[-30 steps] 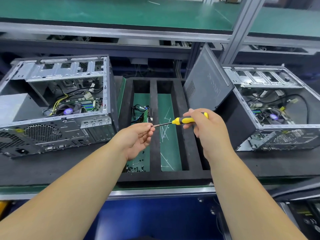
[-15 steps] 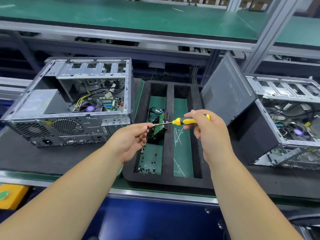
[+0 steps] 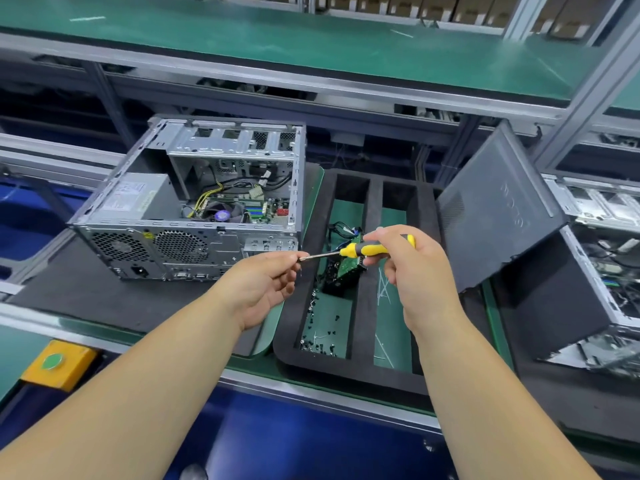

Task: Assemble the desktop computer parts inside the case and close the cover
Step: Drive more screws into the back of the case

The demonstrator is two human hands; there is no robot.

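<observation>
Shifted rightward and lower in view since a moment ago: open computer case (image 3: 194, 202), side panel off, silver frame, motherboard, fan and cables exposed, resting on dark mat at left. Dark cover panel (image 3: 498, 206) leaning tilted at right. Right hand (image 3: 412, 268) curled around yellow-and-black screwdriver (image 3: 360, 250). Left hand (image 3: 266, 285) pinching at screwdriver tip, remaining fingers loosely apart. Below, black foam tray (image 3: 363, 306) holding small screws (image 3: 318, 337).

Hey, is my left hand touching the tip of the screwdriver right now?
Touching. The head view shows the left hand's fingertips pinched at the tip of the screwdriver, no gap visible; the right hand grips the handle.
</observation>
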